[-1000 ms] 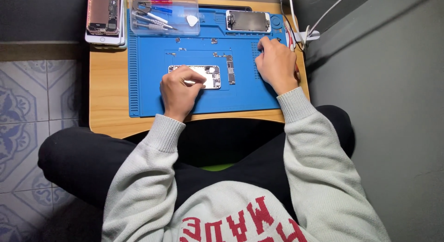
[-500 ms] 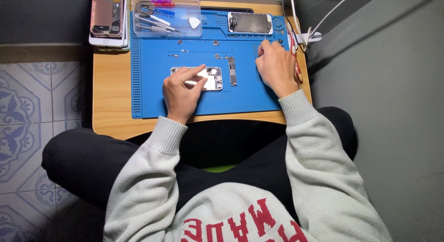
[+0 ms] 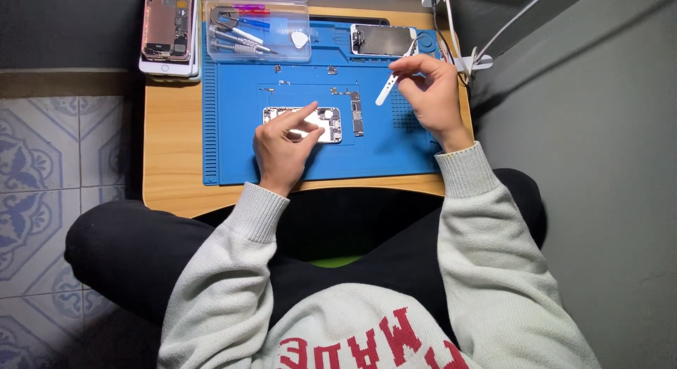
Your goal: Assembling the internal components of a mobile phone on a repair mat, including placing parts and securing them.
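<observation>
The right hand (image 3: 431, 94) pinches the upper end of a slim white tool (image 3: 387, 91) between thumb and fingertips; the tool hangs slanted down to the left, its tip just above the blue work mat (image 3: 233, 150). The left hand (image 3: 282, 147) holds nothing: its forefinger and thumb are stretched out and rest on an opened phone housing (image 3: 330, 123) that lies flat near the middle of the mat, the other fingers curled under. The housing sits well to the left of the white tool, with a narrow dark circuit board (image 3: 357, 118) lying between them, just beside the housing's right edge. Small screws and parts are scattered on the mat above the housing. At the mat's top edge lies a phone screen panel (image 3: 382, 39), close to the right hand's knuckles. Left of it stands a clear plastic box (image 3: 257, 30) with tweezers and picks inside. Off the mat, at the wooden table's (image 3: 173, 164) far left corner, rests another opened phone (image 3: 167, 27)
</observation>
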